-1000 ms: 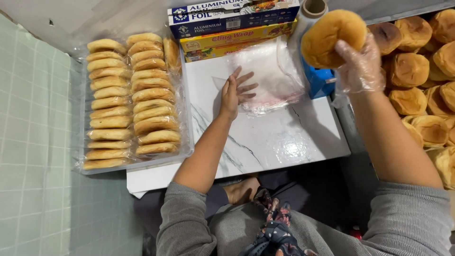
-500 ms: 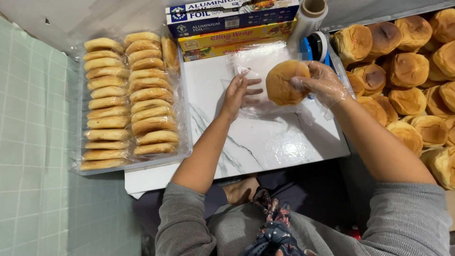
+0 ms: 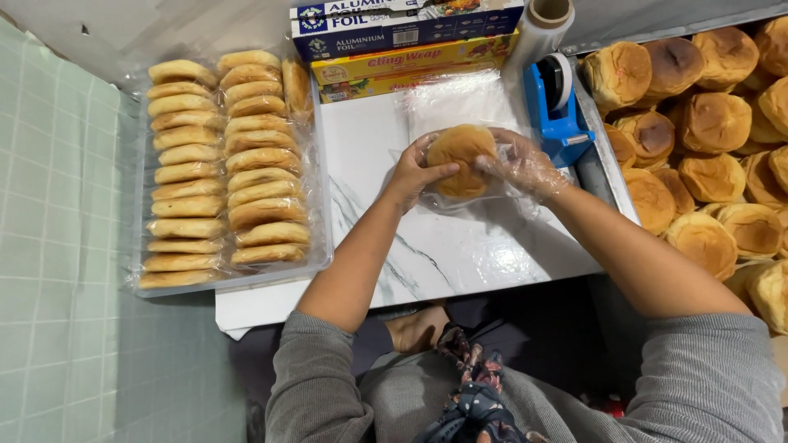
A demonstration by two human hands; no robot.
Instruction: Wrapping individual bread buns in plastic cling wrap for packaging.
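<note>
Between your left hand (image 3: 413, 174) and gloved right hand (image 3: 523, 164), both closed around it, sits the bun (image 3: 461, 157) on the cling film sheet (image 3: 460, 107), not wrapped yet, with finished wrapped buns (image 3: 222, 164) left and bare buns (image 3: 706, 148) right.

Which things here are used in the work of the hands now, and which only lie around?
In use: left hand, right hand, bun, clear wrap sheet, marble board.
Lying about: foil box, tape dispenser, wrapped buns tray, loose buns.
</note>
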